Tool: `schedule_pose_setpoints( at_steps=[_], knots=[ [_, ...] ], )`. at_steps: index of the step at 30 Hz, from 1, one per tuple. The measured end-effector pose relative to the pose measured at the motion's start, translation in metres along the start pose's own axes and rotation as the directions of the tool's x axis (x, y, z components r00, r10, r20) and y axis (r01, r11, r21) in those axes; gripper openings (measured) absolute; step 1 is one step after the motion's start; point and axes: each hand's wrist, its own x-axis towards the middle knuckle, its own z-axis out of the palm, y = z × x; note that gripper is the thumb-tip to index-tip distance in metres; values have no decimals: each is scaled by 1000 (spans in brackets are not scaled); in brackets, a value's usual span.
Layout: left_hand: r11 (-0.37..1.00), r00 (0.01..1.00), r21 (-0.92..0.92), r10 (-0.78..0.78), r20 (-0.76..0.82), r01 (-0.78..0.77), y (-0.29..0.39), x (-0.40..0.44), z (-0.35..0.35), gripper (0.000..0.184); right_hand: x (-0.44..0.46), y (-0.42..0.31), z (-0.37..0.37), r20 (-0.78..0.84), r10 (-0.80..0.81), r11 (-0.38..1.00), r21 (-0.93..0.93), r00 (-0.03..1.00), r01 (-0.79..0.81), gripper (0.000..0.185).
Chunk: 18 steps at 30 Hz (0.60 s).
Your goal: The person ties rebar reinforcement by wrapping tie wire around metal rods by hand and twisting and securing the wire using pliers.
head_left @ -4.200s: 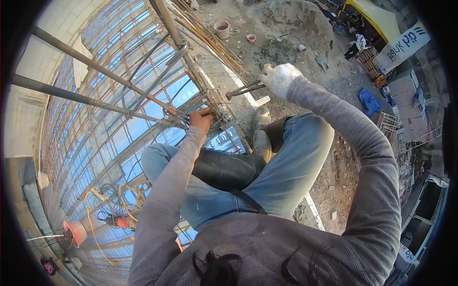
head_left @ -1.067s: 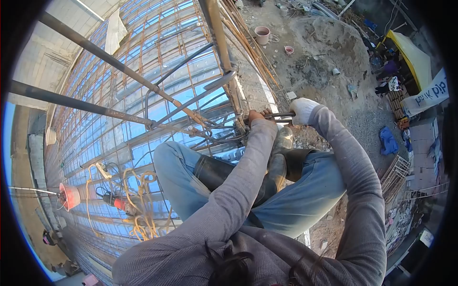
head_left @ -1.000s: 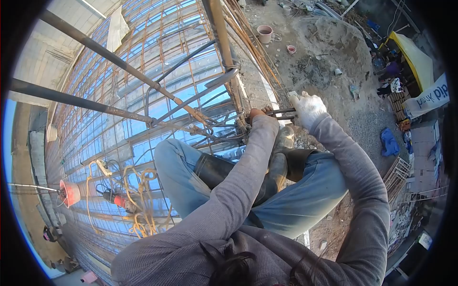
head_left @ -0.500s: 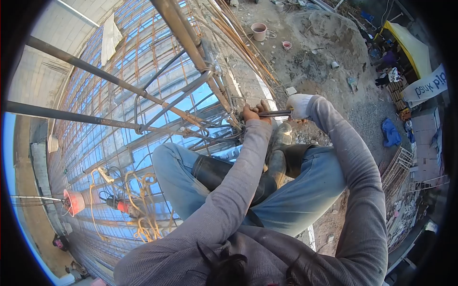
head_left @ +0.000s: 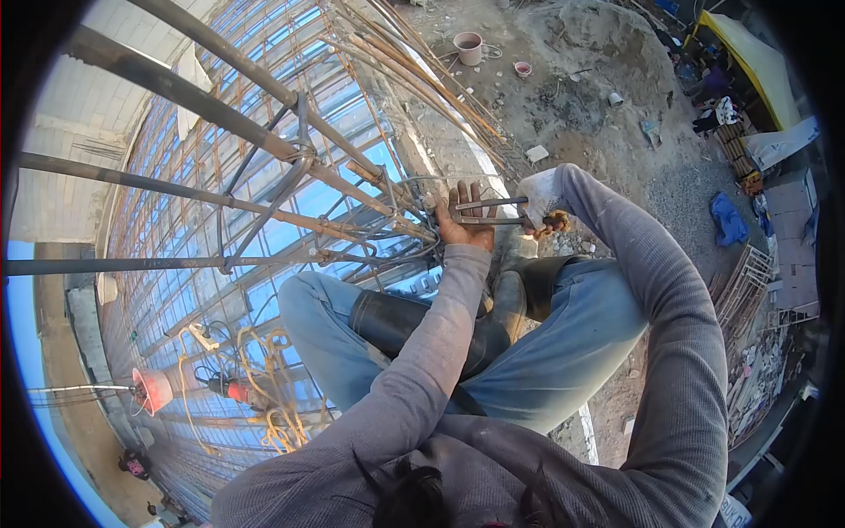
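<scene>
Bare and palm up, my left hand (head_left: 466, 217) has its fingers spread beside the bundled bar ends. My right hand (head_left: 545, 204), in a whitish glove, is closed around the handles of a long-handled tool (head_left: 490, 221), seemingly pliers or cutters. The tool's two dark arms stand apart and reach over my left palm. Left of that hand, several long steel bars (head_left: 220, 114) converge at the slab edge, with bent bars (head_left: 301, 158) looped round them. Whether my left palm touches the tool, I cannot tell.
A rebar grid (head_left: 194, 290) over bluish decking spreads to the left. On it lie a red and black power tool (head_left: 231, 388) and yellow rope (head_left: 280, 431), with a red bucket (head_left: 153, 391) farther left. Long rods (head_left: 422, 70) run along the edge. A pail (head_left: 468, 49) stands on the ground beyond.
My left hand has opened, its fingers now spread, and the tool's arms have moved apart. The long bars at left have shifted and spread in view. My right hand stays closed on the tool.
</scene>
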Motion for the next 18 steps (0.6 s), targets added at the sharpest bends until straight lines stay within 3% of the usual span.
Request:
schedule_pose_setpoints(
  at_steps=[2,3,4,5,6,7,9,11,12,13,15,16,18],
  knots=[
    [994,1000,-107,14,-10,-15,-3,37,-7,43,-9,-12,1,-88,-26,974,-227,996,6,23],
    [977,999,-210,34,-35,-40,-3,50,-10,44,-21,-20,8,-83,-20,973,-229,996,1,23],
    [971,997,-236,15,-72,-32,-2,44,-1,45,-38,-31,20,-351,-210,866,-499,912,7,33],
    [971,997,-236,12,-74,-29,0,47,7,45,-47,-36,25,-521,-447,696,-713,727,-84,44],
    [947,990,-320,-37,-139,-10,1,52,14,44,-40,-17,23,-500,-690,538,-838,524,-92,55],
    [915,975,-403,-90,-204,0,3,55,20,43,-38,-16,24,-501,-685,542,-835,529,-89,55],
    [915,964,-403,-123,-237,18,6,59,18,43,-40,-15,24,-429,-862,327,-878,272,-349,41],
    [944,988,-323,-107,-108,67,6,62,0,42,-38,-8,18,-363,-891,263,-903,275,-339,34],
    [998,980,-60,-12,-199,0,2,43,0,39,-23,5,11,-541,-646,576,-808,539,-121,33],
    [998,980,-61,-11,-198,-1,1,27,1,39,-14,13,8,-515,-329,842,-539,791,-1,33],
    [991,996,120,71,-53,-65,0,10,1,35,-15,9,7,-510,-304,859,-513,805,-1,34],
    [994,997,90,70,-8,-69,-2,20,1,34,-18,6,8,-504,-276,875,-484,818,-3,36],
    [997,991,44,75,-112,-70,-4,31,4,34,-27,-4,8,-480,-217,903,-429,850,-11,39]
  ],
)
